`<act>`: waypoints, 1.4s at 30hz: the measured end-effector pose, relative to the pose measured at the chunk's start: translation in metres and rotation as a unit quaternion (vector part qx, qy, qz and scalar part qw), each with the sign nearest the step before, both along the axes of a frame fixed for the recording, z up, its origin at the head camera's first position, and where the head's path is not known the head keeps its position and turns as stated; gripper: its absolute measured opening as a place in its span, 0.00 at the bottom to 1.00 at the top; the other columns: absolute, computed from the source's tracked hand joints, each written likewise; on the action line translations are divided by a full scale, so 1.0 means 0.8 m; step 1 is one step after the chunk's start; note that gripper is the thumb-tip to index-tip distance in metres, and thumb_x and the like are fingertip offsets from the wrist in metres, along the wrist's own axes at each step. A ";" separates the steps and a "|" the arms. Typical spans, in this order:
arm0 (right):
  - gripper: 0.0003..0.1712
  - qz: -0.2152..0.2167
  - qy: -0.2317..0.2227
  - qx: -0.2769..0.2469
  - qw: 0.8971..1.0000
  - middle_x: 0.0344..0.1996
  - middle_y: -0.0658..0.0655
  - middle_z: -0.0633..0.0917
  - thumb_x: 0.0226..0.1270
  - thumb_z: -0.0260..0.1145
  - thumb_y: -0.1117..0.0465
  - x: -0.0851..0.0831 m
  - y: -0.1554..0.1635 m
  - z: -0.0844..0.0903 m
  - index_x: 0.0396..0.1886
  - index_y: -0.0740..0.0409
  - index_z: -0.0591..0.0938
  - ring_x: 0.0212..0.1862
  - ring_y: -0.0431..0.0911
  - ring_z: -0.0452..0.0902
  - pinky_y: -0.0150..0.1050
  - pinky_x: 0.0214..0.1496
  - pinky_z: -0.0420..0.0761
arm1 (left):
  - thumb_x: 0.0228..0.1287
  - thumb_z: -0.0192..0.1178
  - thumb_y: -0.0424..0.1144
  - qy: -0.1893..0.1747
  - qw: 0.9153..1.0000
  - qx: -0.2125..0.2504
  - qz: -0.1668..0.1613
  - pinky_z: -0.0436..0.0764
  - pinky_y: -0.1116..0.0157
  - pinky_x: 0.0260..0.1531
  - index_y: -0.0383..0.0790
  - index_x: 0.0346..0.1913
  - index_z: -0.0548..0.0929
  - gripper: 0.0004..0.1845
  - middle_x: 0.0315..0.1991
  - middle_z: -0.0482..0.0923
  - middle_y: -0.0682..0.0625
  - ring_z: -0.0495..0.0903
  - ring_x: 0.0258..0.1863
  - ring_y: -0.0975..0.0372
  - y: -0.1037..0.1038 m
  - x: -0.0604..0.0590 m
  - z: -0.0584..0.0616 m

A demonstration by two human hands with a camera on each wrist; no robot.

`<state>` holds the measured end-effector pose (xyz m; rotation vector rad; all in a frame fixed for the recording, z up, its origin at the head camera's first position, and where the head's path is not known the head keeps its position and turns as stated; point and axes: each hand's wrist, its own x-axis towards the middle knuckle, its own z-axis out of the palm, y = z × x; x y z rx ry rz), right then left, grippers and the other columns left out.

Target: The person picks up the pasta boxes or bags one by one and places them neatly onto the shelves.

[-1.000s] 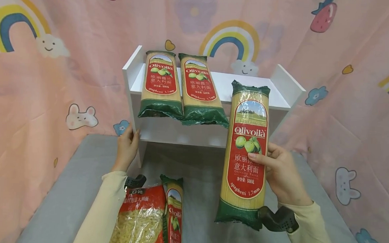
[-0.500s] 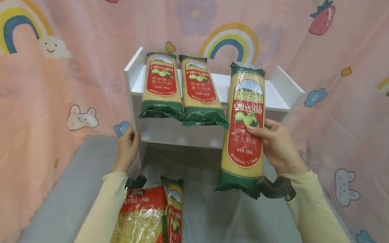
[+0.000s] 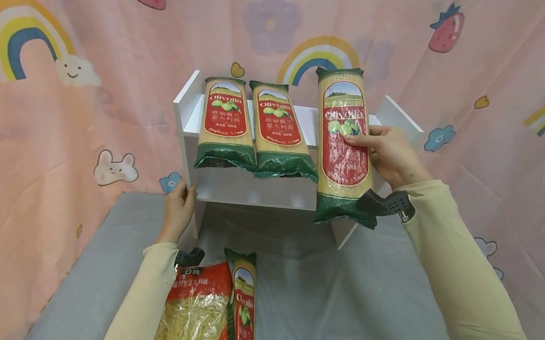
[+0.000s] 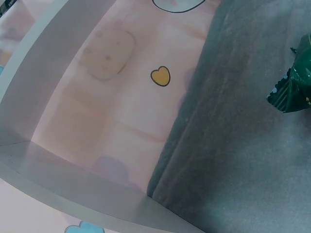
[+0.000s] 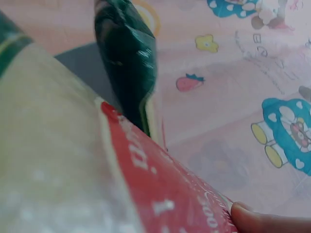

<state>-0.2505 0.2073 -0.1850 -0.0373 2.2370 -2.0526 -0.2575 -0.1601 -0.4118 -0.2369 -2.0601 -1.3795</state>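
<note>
My right hand [image 3: 385, 153] grips a long spaghetti pack [image 3: 344, 148] with a red label, holding it upright over the right part of the white shelf [image 3: 395, 119]. The thumb lies across the label. In the right wrist view the same pack [image 5: 73, 160] fills the frame, with a fingertip [image 5: 252, 219] at the bottom. Two more spaghetti packs [image 3: 225, 122] [image 3: 281, 130] lie side by side on the shelf's top board, overhanging its front edge. My left hand [image 3: 179, 209] holds the shelf's left side panel near its foot.
A bag of short pasta [image 3: 198, 309] and another spaghetti pack [image 3: 244, 300] lie on the grey table [image 3: 339, 305] by my left forearm. A pink patterned cloth [image 3: 74, 105] hangs behind and to both sides. The left wrist view shows the shelf underside [image 4: 73, 189] and grey cloth.
My right hand has lifted the spaghetti pack up and away from me, from above the table to the level of the shelf's top board. The left hand has stayed on the shelf side.
</note>
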 end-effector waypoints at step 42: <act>0.35 0.084 -0.002 0.356 0.931 0.54 0.64 0.74 0.67 0.60 0.50 -0.037 0.007 0.040 0.63 0.73 0.69 0.52 0.52 0.70 0.40 0.52 0.74 | 0.67 0.51 0.23 0.035 0.999 -0.017 0.015 0.78 0.48 0.33 0.24 0.51 0.75 0.12 0.42 0.79 0.29 0.80 0.39 0.45 0.002 0.002 -0.002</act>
